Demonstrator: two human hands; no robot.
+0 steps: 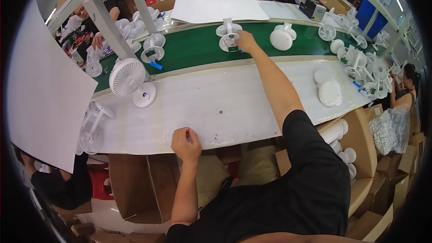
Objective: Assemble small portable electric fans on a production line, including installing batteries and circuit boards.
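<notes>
My right arm stretches across the table to the green conveyor belt. There my right hand grips the edge of a small white desk fan, whose open round base shows a green circuit board. Part of the grip is hidden behind the hand itself. My left hand hovers at the table's front edge, fingers curled in a loose fist, with nothing visible in it. To its left on the white table stands an assembled white fan. Two round white covers lie at the right.
More fan parts ride the belt, among them an open-based fan with a blue piece and a white fan. Fans pile up at the right. A large white board stands left; cardboard boxes sit below. Co-workers sit beyond the belt.
</notes>
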